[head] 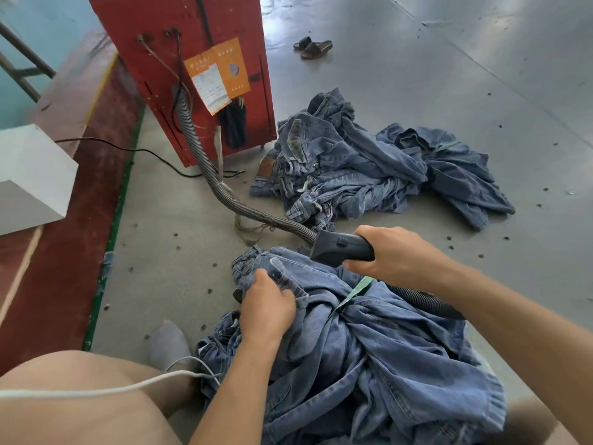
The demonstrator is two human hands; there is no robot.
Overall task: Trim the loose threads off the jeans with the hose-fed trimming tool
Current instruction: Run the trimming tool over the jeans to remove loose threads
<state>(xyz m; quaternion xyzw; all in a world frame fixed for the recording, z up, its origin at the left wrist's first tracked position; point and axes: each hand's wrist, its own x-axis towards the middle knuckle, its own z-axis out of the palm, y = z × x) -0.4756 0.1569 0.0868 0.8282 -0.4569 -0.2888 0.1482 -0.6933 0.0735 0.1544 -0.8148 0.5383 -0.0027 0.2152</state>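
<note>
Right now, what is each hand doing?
Left hand: closed on the jeans.
Right hand: closed around the trimming tool.

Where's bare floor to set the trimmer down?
Bare floor lies left of the jeans, toward the green stripe. More beyond the right hand, beside the far pile. Crowded between the piles, where the hose runs.

Sandals (313, 48) beyond red cabinet (189, 59)
</note>
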